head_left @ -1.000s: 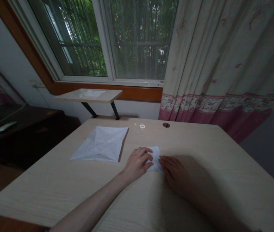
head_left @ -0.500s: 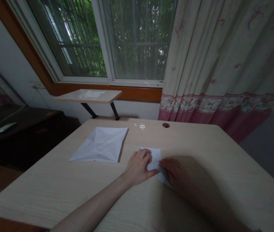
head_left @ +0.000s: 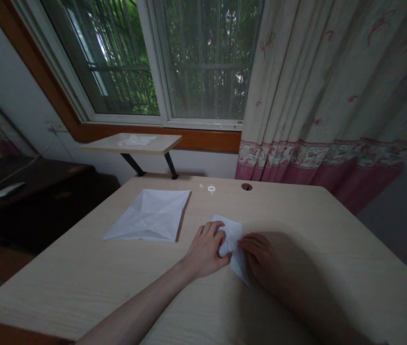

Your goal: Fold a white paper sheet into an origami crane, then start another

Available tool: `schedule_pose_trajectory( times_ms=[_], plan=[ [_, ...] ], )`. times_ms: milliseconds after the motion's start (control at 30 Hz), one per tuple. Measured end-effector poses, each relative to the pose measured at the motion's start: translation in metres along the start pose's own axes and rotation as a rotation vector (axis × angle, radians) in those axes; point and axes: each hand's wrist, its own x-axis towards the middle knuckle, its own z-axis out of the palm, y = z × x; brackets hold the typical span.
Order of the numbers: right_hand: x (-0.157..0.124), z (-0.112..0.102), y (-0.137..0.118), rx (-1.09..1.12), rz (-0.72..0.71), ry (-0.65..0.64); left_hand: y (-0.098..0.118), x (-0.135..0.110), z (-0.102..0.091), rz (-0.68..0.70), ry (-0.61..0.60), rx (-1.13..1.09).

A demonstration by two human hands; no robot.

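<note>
On a pale wood-grain desk [head_left: 81, 287], a small folded white paper [head_left: 232, 239] stands between my hands. My left hand [head_left: 206, 250] curls over its left part, with the thumb under the near side. My right hand [head_left: 259, 256], in shadow, lies with its fingertips on the paper's right side. A pointed corner of the paper sticks out toward me beside those fingers. Much of the paper is hidden by my hands. Left of them lies a larger white paper square [head_left: 149, 215], flat and marked with creases.
A cable hole [head_left: 246, 187] sits near the desk's far edge. Behind the desk are a small wall shelf [head_left: 131, 143] holding white paper and a window. A patterned curtain [head_left: 325, 96] hangs at right. A dark cabinet [head_left: 34, 191] stands lower left.
The small paper has turned between my hands, and its lower corner now points further down and right. More of its upper part shows above my left hand. The creased square has not moved.
</note>
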Motion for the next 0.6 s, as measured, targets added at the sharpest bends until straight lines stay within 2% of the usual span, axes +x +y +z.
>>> schedule_pose_trajectory(
  times_ms=[333,600],
  plan=[
    [-0.002,0.000,0.004,-0.058,0.032,-0.093,-0.005,0.002,-0.001,-0.067,0.086,-0.022],
    [-0.005,0.002,0.008,-0.056,0.042,-0.123,-0.015,0.003,0.005,0.038,0.111,-0.053]
  ],
)
